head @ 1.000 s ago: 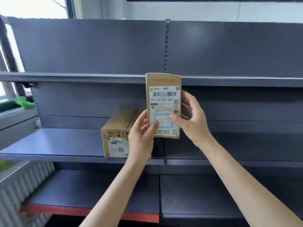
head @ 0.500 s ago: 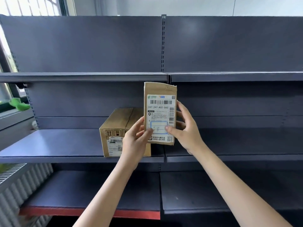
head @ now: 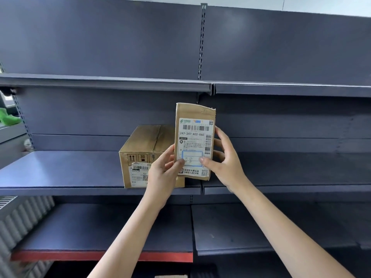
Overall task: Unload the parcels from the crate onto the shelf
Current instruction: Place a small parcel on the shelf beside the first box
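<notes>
- Where the two bays of the dark grey metal shelf (head: pixel 66 169) meet, a slotted upright (head: pixel 202 41) is seen running down the back panel; three tiers are visible, the lowest left one edged in red.
- At the left edge, a ribbed grey panel (head: pixel 22 221) and a bright green object (head: pixel 8 118) on a ledge are shown, the latter cut off by the frame.
- On the middle tier a brown carton (head: pixel 146 151) is set, its front bearing handling symbols and a small label, partly covered by the left hand (head: pixel 162 173).
- A slim cardboard parcel (head: pixel 194 137) is held upright in front of the middle tier, just right of the carton, label facing the camera; contact between its lower edge and the shelf cannot be determined.
- The parcel is pinched at its lower half between both hands, thumbs pressed on the label, the fingers of the right hand (head: pixel 224 163) curled behind.
- The crate is not shown; the fine print on the label is illegible apart from "247-247-A02-060".
</notes>
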